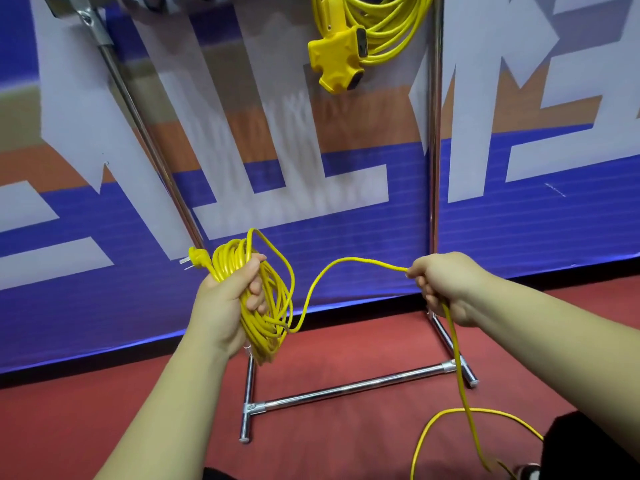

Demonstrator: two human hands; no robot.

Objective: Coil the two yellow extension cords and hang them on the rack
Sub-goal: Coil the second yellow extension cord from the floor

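Left hand (225,299): I see it gripping the coiled cord (266,306), plug (198,255) jutting out to the left.
Rack (346,388): base bar on open red floor between the hands.
Hung cord (384,26): on the rack, at the top edge.
Right hand (446,289): pinching the loose strand (363,260), which trails to the floor.

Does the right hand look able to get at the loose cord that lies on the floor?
Probably yes. The right hand holds this same cord, which hangs down to the loose loop on the red floor. Nothing stands between; only the rack's base bar lies behind it.
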